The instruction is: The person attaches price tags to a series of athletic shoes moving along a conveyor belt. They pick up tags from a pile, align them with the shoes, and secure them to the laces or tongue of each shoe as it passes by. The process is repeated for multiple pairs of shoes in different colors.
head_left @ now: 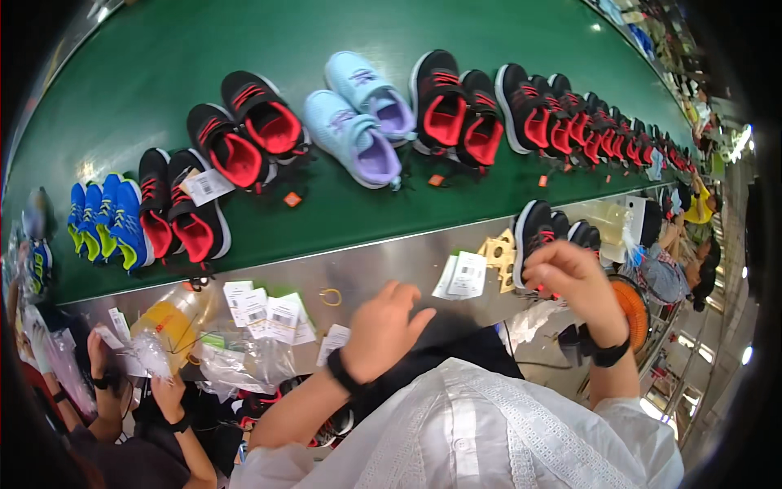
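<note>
My left hand point(383, 330) hovers over the metal ledge point(358, 269) with its thumb spread from the fingers, holding nothing. At the right, my right hand point(574, 281) is in front of a black sneaker point(533, 224) with red laces and lining. Its fingers are loosely bent, their tips overlapping the shoe's opening; I cannot make out firm contact. More black shoes point(582, 232) stand beside that one, partly behind my hand. Between my hands lie white barcode tags point(467, 275) and yellow cut-out card pieces point(499, 254).
A green belt point(342, 216) carries black-and-red pairs, a light blue pair point(354, 122) and blue-and-lime shoes point(106, 216). Left on the ledge are more tags point(269, 314), a yellow tape roll point(167, 326) and clear plastic. A co-worker's hands point(169, 397) work there. An orange fan point(631, 314) stands right.
</note>
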`<state>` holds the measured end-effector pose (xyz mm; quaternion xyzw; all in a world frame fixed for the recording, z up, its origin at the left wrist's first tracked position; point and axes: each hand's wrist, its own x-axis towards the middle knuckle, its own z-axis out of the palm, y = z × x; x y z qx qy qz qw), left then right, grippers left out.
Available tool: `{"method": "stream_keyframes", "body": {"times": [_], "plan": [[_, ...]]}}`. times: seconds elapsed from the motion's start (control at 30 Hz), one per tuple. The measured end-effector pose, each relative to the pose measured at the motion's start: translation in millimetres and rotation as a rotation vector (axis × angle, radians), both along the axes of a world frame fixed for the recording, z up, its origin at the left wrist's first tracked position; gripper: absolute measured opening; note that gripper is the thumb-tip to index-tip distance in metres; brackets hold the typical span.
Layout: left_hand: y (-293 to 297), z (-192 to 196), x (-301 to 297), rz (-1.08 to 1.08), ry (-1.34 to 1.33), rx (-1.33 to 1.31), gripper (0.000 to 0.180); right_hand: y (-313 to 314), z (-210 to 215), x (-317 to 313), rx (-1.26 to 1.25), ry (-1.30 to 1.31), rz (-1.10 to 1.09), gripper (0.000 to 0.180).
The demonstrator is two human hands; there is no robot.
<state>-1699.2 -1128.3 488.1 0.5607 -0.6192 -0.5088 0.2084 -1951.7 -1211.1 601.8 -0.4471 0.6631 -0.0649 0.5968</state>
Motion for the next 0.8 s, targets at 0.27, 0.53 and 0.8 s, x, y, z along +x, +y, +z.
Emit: {"method": "stream_keyframes", "body": {"times": [0.27,0.53,0.8], "plan": [[6,-62,-139,0.097,-0.450,0.010,0.042,125,-141,-69,-0.478,0.843,0.467,0.055],[19,-70,-124,0.355,-0.145,0.149,0.018,123,-151,-78,-0.673,0.663,0.337,0.044],[19,-31,-133,0.482,0.101,0.337,0.009,59,-163,-67,-0.483,0.697,0.205,0.040]]}}
